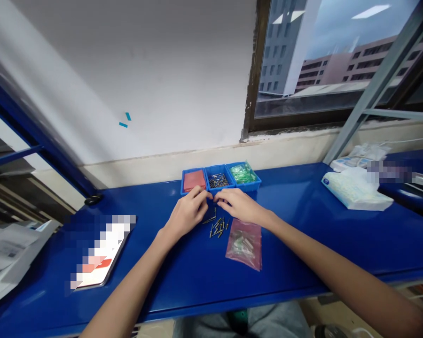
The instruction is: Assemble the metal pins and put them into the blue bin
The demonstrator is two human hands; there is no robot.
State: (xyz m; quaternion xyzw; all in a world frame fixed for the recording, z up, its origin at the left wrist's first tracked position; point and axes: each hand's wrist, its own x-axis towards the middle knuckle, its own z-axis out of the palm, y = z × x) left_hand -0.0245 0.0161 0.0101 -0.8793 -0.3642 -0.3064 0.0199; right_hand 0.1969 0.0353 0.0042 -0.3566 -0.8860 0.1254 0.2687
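My left hand point(189, 210) is just in front of the blue bins, its fingers curled together; whatever is in them is too small to make out. Close beside it, my right hand point(240, 204) bends its fingers and thumb inward at the middle bin's front edge, and its fingertips hide anything held. Several loose brass-coloured screws or pins point(218, 227) lie on the blue table below the hands. A pink clear bag point(245, 245) with small clear and greenish pieces inside lies under my right wrist. The middle blue bin point(216, 189) holds many similar metal pieces.
The left bin holds pink bags point(193, 180), the right bin green packets point(243, 172). A tablet-like device point(105, 260) lies to the left, papers point(16, 256) at the far left. A tissue pack point(356, 190) sits at right. Wall and window stand behind the blue table point(183, 286).
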